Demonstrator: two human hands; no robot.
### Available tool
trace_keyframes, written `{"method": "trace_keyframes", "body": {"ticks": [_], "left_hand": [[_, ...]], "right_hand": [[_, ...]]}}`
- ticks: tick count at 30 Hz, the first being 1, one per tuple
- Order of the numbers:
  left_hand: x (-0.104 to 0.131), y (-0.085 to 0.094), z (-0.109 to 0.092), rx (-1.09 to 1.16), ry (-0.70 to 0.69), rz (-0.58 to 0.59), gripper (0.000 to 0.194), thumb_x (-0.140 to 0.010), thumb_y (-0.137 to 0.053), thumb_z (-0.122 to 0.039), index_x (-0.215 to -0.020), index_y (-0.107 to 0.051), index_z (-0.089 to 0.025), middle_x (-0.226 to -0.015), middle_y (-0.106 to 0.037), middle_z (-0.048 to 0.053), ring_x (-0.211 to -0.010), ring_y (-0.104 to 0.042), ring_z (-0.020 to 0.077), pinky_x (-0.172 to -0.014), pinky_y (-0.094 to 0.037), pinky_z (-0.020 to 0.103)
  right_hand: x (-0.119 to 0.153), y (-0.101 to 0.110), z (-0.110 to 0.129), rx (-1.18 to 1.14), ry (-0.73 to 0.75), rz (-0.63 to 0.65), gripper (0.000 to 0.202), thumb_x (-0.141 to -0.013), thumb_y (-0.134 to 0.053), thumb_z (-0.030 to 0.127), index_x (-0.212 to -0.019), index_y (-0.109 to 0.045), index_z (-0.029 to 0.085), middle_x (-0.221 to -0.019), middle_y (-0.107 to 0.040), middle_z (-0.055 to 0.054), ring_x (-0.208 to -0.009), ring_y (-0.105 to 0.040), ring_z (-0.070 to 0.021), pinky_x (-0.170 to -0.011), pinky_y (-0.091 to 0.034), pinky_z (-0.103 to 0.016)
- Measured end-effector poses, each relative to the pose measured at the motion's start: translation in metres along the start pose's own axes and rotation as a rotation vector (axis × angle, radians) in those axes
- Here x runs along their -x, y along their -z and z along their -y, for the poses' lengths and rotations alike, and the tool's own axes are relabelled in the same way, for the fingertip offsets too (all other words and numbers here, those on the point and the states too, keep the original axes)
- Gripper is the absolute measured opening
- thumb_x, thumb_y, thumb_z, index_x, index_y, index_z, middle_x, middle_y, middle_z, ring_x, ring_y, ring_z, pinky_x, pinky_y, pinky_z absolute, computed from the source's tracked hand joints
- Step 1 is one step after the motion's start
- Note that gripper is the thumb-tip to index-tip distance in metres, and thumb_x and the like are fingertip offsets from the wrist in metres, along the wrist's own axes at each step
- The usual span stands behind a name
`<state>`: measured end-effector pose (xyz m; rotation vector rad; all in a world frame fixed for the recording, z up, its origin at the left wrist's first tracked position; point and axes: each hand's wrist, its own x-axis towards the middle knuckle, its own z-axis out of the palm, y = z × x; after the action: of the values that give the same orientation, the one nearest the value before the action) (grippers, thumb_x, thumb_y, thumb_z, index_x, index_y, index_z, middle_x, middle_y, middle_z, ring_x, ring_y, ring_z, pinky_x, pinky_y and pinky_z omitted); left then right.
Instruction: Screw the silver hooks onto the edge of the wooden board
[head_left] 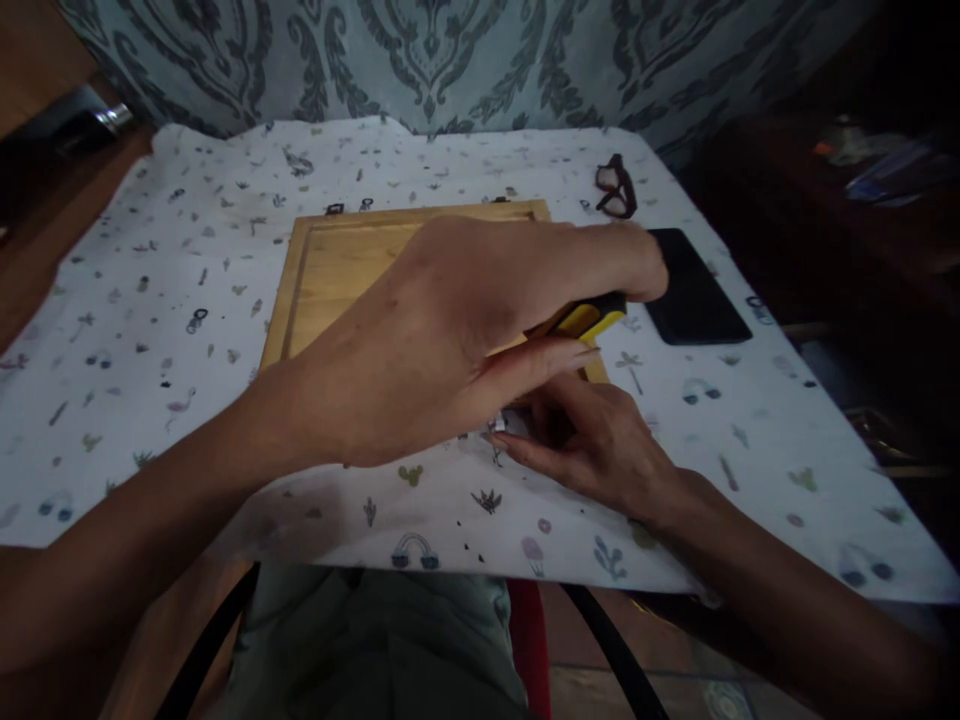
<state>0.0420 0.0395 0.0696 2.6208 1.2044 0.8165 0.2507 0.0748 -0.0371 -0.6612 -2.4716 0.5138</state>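
My left hand (457,330) reaches across from the left and is closed around a yellow-and-black tool handle (581,320). The tool's working end is hidden behind the hand, so its kind cannot be told. Beneath my left hand lies a light wooden panel (337,270) with a raised frame around its edge. My right hand (600,440) is closed at the panel's near right edge, with thumb and fingers drawn together. By its thumb tip shows a small whitish piece (498,425), too small to name. Whether the right fingers grip that piece or the panel's edge is unclear.
A black phone-like slab (697,290) lies right of the panel. Dark-framed glasses (616,190) rest behind it. Small metal fittings (334,209) show at the panel's far edge. A patterned white cloth (187,350) covers the table, and a patterned wall stands behind.
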Motion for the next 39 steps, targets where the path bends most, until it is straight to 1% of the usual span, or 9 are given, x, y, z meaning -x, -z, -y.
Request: {"method": "trace_keyframes", "body": {"ticks": [4,8,11,14,18,26,29,33,39], "left_hand": [[0.0031,-0.0025,0.0020,0.022,0.008,0.032,0.031,-0.102,-0.041,-0.028,-0.126,-0.060,-0.021,-0.112,-0.070,0.004,-0.103,-0.070,0.0238,-0.083,-0.061,0.040],[0.0053,-0.0046,0.0020,0.020,-0.021,-0.055,0.025,-0.100,-0.047,-0.029,-0.115,-0.065,-0.023,-0.105,-0.071,0.003,-0.096,-0.070,0.0218,-0.080,-0.061,0.039],[0.0058,-0.0035,0.0009,-0.006,0.015,-0.076,0.023,-0.100,-0.049,-0.029,-0.112,-0.067,-0.022,-0.102,-0.072,0.004,-0.092,-0.071,0.0217,-0.079,-0.061,0.041],[0.0062,-0.0004,0.0017,-0.034,0.039,-0.036,0.026,-0.100,-0.048,-0.030,-0.117,-0.066,-0.021,-0.107,-0.071,0.006,-0.099,-0.070,0.0251,-0.086,-0.059,0.046],[0.0072,0.0030,0.0055,-0.021,-0.024,-0.016,0.030,-0.100,-0.044,-0.029,-0.121,-0.065,-0.025,-0.108,-0.071,0.004,-0.115,-0.066,0.0296,-0.095,-0.056,0.051],[0.0033,0.0009,0.0004,-0.016,-0.078,-0.031,0.028,-0.101,-0.042,-0.028,-0.114,-0.065,-0.023,-0.103,-0.072,0.002,-0.092,-0.071,0.0194,-0.074,-0.062,0.036],[0.0028,-0.0009,-0.0017,-0.012,-0.060,-0.026,0.024,-0.099,-0.048,-0.024,-0.114,-0.066,-0.022,-0.106,-0.072,0.005,-0.095,-0.070,0.0209,-0.075,-0.062,0.038],[0.0034,-0.0010,-0.0017,-0.035,0.004,-0.006,0.025,-0.098,-0.049,-0.022,-0.117,-0.066,-0.023,-0.109,-0.071,0.006,-0.100,-0.070,0.0246,-0.082,-0.062,0.045],[0.0024,0.0026,-0.0014,-0.062,-0.028,-0.023,0.019,-0.098,-0.050,-0.019,-0.109,-0.066,-0.019,-0.106,-0.074,0.003,-0.092,-0.072,0.0185,-0.077,-0.064,0.034]], "right_hand": [[0.0002,-0.0009,0.0005,0.017,-0.001,-0.020,0.037,-0.095,-0.056,0.049,-0.114,-0.060,0.018,-0.055,-0.056,0.005,-0.041,-0.046,-0.0118,-0.041,-0.036,-0.025],[-0.0002,-0.0004,0.0007,0.011,-0.037,-0.008,0.036,-0.094,-0.056,0.052,-0.109,-0.061,0.019,-0.057,-0.057,0.004,-0.042,-0.047,-0.0122,-0.042,-0.038,-0.026],[-0.0007,0.0010,0.0009,0.007,-0.038,0.009,0.036,-0.094,-0.056,0.051,-0.110,-0.061,0.019,-0.058,-0.057,0.004,-0.043,-0.049,-0.0128,-0.043,-0.040,-0.027],[-0.0008,0.0019,0.0009,0.014,-0.035,0.013,0.035,-0.094,-0.056,0.049,-0.112,-0.060,0.019,-0.057,-0.055,0.005,-0.044,-0.050,-0.0134,-0.043,-0.042,-0.027],[-0.0011,0.0022,0.0013,0.025,-0.031,0.012,0.033,-0.095,-0.055,0.050,-0.108,-0.059,0.020,-0.057,-0.053,0.005,-0.043,-0.049,-0.0131,-0.042,-0.041,-0.028],[-0.0003,0.0003,0.0002,0.030,-0.002,-0.014,0.031,-0.095,-0.053,0.052,-0.098,-0.059,0.021,-0.055,-0.054,0.004,-0.041,-0.046,-0.0125,-0.040,-0.036,-0.027],[0.0009,-0.0015,-0.0007,0.033,-0.003,-0.026,0.029,-0.095,-0.056,0.050,-0.095,-0.059,0.022,-0.056,-0.056,0.003,-0.041,-0.046,-0.0127,-0.041,-0.036,-0.027],[0.0004,-0.0016,-0.0003,0.041,0.019,-0.039,0.033,-0.095,-0.054,0.051,-0.105,-0.059,0.020,-0.057,-0.058,0.004,-0.041,-0.047,-0.0124,-0.041,-0.038,-0.026],[-0.0002,-0.0012,-0.0001,0.036,0.011,-0.026,0.038,-0.096,-0.054,0.052,-0.110,-0.060,0.018,-0.057,-0.057,0.004,-0.041,-0.046,-0.0114,-0.041,-0.037,-0.026]]}}
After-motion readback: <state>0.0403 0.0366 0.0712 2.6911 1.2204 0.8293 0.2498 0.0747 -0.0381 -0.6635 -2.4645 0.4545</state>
